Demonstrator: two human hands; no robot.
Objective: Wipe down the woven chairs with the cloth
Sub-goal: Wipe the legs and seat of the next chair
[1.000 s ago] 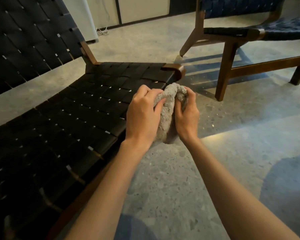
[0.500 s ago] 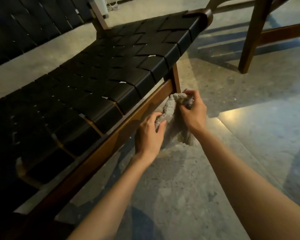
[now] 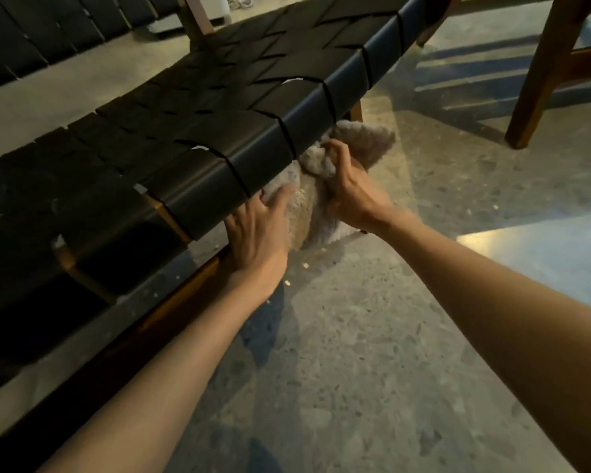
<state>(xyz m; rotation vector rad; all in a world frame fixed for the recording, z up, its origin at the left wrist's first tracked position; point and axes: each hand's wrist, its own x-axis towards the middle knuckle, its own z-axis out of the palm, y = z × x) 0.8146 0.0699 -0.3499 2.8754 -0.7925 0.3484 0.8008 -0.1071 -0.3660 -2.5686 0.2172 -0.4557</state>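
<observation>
Cloth (image 3: 321, 206): bunched under the front edge of the woven seat (image 3: 219, 131); I judge for wiping there.
Right hand (image 3: 352, 192): curled, gripping it.
Left hand (image 3: 256, 233): thumb on cloth; fingertips hidden, cannot tell.

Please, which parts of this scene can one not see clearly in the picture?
1. Head view: the fingertips of the left hand go under the seat edge of the woven chair, so its grip is unclear.
2. Part of the cloth, gripped by the right hand, is hidden behind that edge.
3. The second chair is cut off by the top and right borders.
</observation>
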